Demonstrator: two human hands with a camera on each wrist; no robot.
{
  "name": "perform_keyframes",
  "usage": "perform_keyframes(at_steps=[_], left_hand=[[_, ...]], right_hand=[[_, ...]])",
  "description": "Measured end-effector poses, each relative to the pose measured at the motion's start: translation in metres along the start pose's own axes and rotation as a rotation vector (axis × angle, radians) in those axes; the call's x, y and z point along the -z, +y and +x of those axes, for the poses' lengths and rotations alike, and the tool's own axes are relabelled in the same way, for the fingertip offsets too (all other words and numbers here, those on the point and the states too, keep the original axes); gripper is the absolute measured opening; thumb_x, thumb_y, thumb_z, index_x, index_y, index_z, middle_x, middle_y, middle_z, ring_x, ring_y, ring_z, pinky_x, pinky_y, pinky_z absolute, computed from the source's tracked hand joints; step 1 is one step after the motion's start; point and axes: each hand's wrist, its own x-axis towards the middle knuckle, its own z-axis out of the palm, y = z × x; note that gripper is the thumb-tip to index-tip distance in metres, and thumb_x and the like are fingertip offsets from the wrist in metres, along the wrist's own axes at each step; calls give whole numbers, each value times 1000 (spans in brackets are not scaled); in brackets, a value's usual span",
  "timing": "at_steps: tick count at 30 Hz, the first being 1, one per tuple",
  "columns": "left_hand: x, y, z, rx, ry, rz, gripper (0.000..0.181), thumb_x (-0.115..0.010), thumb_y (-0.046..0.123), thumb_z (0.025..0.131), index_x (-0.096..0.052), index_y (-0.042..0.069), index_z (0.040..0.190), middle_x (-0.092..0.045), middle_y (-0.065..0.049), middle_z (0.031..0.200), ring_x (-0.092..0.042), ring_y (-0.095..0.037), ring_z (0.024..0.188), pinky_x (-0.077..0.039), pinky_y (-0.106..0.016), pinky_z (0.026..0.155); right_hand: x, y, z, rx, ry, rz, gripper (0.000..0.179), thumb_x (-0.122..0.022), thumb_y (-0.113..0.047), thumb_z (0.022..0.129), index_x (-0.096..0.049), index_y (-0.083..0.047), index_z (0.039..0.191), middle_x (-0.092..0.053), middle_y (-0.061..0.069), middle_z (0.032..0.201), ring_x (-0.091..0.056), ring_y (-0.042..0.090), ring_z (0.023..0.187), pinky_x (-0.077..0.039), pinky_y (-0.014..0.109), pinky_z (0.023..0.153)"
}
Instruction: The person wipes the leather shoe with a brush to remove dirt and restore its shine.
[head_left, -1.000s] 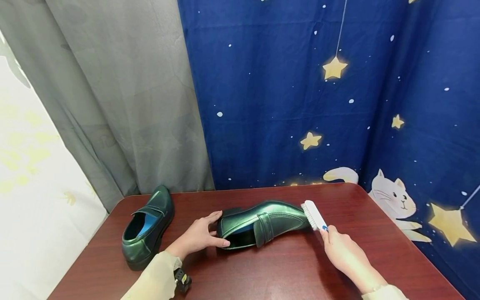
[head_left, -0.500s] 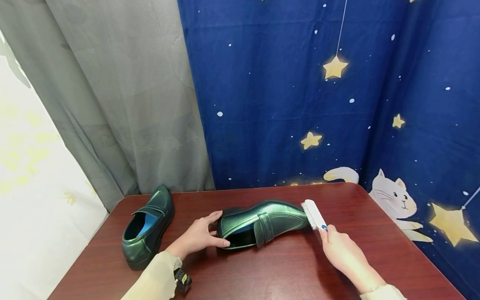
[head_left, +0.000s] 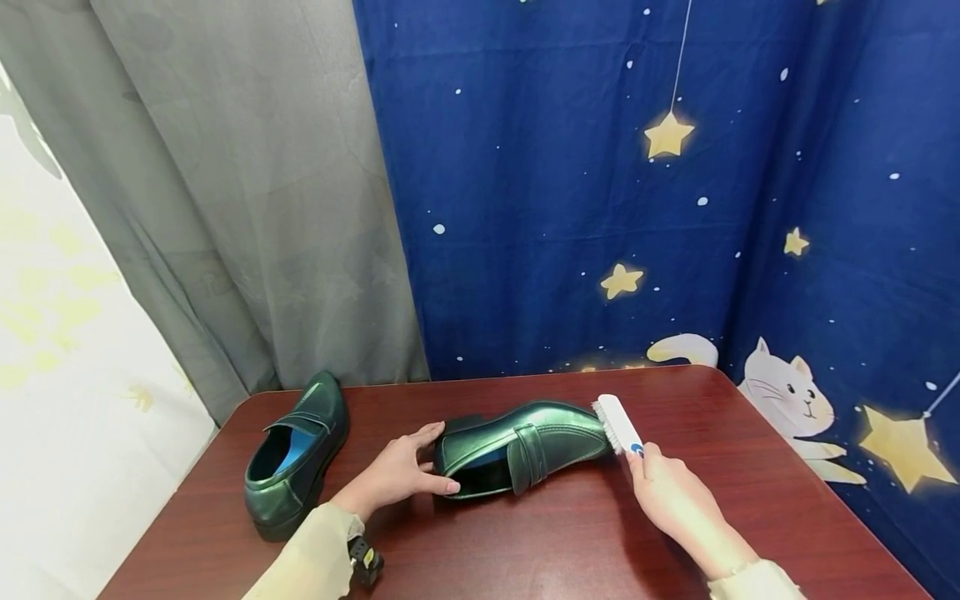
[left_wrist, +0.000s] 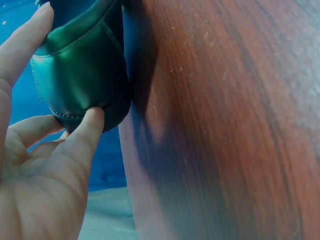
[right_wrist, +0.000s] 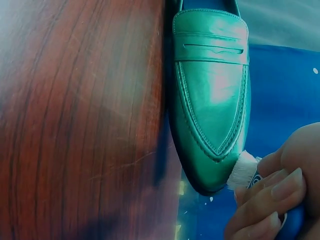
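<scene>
Head view, shoe [head_left: 558, 442]: green loafer lying on its side mid-table, opening toward 6 o'clock, toe toward 3 o'clock.
Left hand [head_left: 397, 471]: at the shoe's 9 o'clock, gripping the heel end, thumb at the near rim, fingertips on the far side.
Brush [head_left: 621, 425]: white, at the shoe's 3 o'clock, bristles against the toe.
Right hand [head_left: 678, 504]: at 5 o'clock from the brush's head, closed round the handle, well apart from the left hand.
Second shoe [head_left: 296, 458]: matching, upright, at the first shoe's 9 o'clock, toe between 12 and 1 o'clock.
Table [head_left: 510, 554]: reddish brown, under both shoes.
Curtains: grey one [head_left: 285, 183] toward 11 o'clock, blue one [head_left: 555, 167] with stars from 12 to 2 o'clock.
Left wrist view, heel [left_wrist: 82, 75]: at 10 o'clock; the left hand comes from 8 o'clock, one tip at the rim, another pressed on the heel's base.
Right wrist view, toe [right_wrist: 210, 172]: points to 6 o'clock; bristles [right_wrist: 243, 170] touch its 3 o'clock edge.
Right fingers [right_wrist: 275, 200]: curled round the brush toward 4 o'clock, blue handle part showing below.
</scene>
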Motion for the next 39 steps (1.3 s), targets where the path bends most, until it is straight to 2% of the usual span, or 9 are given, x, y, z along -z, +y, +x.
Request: perform_keyframes(at_steps=[9,20,30,39], left_hand=[[0,1,1,-14,-2,-28,109,-91,35,74,-30,2,157,-24,-20,166,-58,-32,131,-54,-39,98],[-1,0,0,-14,-8,-35,108,-91,34,75,-29,3,158,-23,-20,166,-59,-31,129,-54,-40,98],[0,3,0,-11,-2,-23,108,-91,35,74,-30,4,158,-23,-20,166,-62,-31,126,-54,-40,98],[0,3,1,-6,-3,-21,108,-91,36,75,-30,3,158,-23,-21,166,-63,-31,125,-54,-39,97]], right_hand=[[-1,-12,3,34,19,3,27,-49,-25,103,-52,1,98,-60,17,74,-64,33,67,-49,51,60],[-6,-36,5,74,44,5,26,-51,-26,104,-54,0,100,-62,15,73,-63,29,63,-47,46,53],[-10,-56,10,85,27,-7,35,-53,-29,103,-57,2,118,-68,19,86,-65,29,69,-48,48,56],[-16,-72,9,132,52,-30,33,-55,-31,103,-59,0,113,-68,16,79,-64,27,62,-48,45,51]])
